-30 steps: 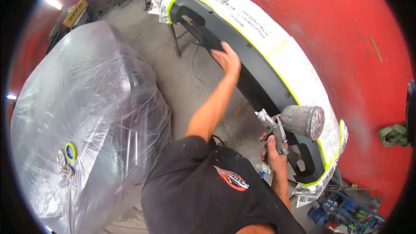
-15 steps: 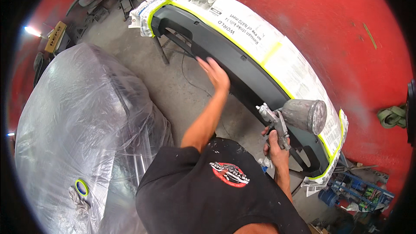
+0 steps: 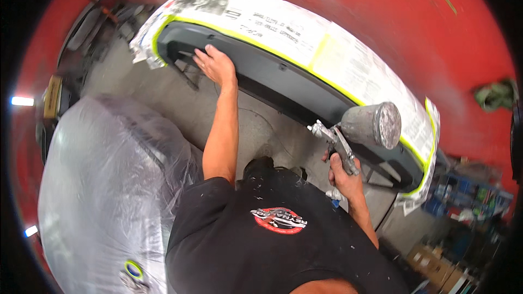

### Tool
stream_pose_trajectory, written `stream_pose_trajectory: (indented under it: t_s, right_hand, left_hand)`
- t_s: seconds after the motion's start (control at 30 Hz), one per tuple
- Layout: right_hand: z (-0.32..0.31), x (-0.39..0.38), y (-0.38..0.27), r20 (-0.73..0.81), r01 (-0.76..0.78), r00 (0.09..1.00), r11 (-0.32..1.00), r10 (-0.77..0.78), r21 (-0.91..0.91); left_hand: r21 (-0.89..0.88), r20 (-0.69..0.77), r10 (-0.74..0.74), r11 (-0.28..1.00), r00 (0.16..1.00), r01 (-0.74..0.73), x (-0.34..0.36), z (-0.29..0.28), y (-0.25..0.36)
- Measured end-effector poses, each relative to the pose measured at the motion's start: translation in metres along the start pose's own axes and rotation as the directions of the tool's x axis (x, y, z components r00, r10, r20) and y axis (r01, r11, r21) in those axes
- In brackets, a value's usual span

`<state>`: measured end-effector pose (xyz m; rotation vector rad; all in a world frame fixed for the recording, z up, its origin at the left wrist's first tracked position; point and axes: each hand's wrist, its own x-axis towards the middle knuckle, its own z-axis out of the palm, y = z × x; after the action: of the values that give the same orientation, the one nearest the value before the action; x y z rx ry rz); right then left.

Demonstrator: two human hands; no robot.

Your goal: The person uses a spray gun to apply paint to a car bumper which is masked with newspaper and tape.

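Note:
My left hand lies over the left part of a dark grey car bumper, fingers stretched out with nothing in them. Whether the palm touches the surface or hovers just above it, I cannot tell. In my right hand is a spray gun, gripped by its handle, with its nozzle pointing left. A paint-spattered grey cup sits on the gun, in front of the bumper's right part. Newspaper covers the bumper's upper side, edged with bright yellow-green masking tape.
Clear plastic sheeting drapes a large bulky shape on the left, with a tape roll on it. A thin hose or cable crosses the concrete floor. Behind the bumper rises a red wall. Blue crates and cardboard boxes stand at right.
My left hand has slid leftward and up along the bumper toward its left end. The view has shifted and turned. My right hand still holds the spray gun in front of the bumper.

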<state>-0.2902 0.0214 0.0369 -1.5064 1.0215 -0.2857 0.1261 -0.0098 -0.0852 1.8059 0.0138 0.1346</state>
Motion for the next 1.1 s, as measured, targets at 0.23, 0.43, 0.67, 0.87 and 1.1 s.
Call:
stream_pose_trajectory:
  t_s: [0.23,0.43,0.67,0.87,1.1]
  right_hand:
    - [-0.009,-0.011,0.005,-0.168,0.052,0.985,0.987,-0.026,0.152]
    - [-0.025,-0.068,0.026,-0.446,0.082,0.893,0.949,0.067,0.305]
    - [-0.025,-0.107,0.061,-0.774,0.114,0.550,0.889,0.315,0.443]
    - [-0.011,-0.098,0.064,-0.664,-0.022,0.688,0.923,0.292,0.384]
    - [0.006,-0.084,0.049,-0.349,0.142,0.928,0.990,-0.128,0.014]
  left_hand:
    - [-0.232,0.675,0.733,0.321,0.085,-0.918,-0.219,-0.016,0.035]
    - [-0.552,0.537,0.666,-0.188,-0.519,-0.812,-0.377,0.010,0.070]
    - [-0.789,0.488,0.528,-0.075,-0.695,-0.610,-0.382,0.017,0.103]
    - [-0.375,0.785,0.492,-0.105,-0.376,-0.921,-0.114,-0.029,0.058]
    - [-0.616,0.593,0.470,-0.258,-0.654,-0.744,-0.018,-0.039,0.067]
